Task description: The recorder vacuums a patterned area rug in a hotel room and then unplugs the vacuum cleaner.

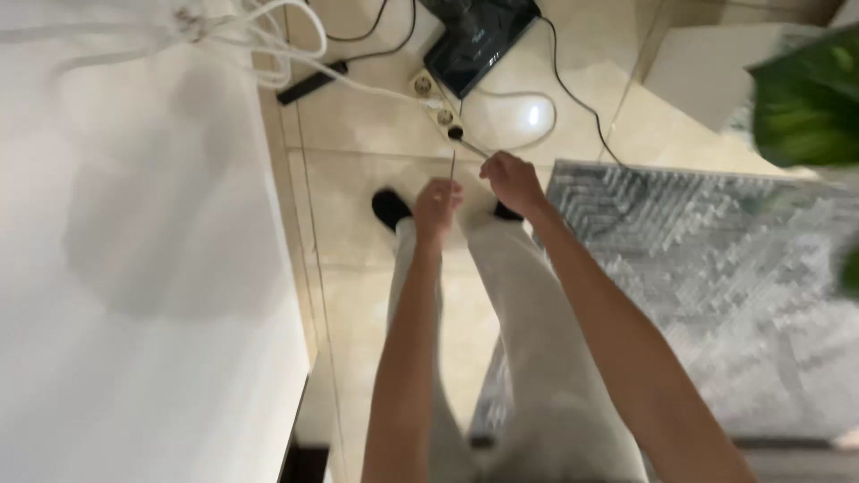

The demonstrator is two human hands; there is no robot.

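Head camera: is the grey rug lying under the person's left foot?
No. The grey rug lies off to the right side, while the left foot in its dark sock stands on bare beige floor tile.

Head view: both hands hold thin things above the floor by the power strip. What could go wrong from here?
1. The left hand pinches a thin needle-like rod; it might prick the right hand close beside it.
2. If dropped, it could land near the power strip sockets below.
3. Loose cables on the tiled floor could catch a foot.
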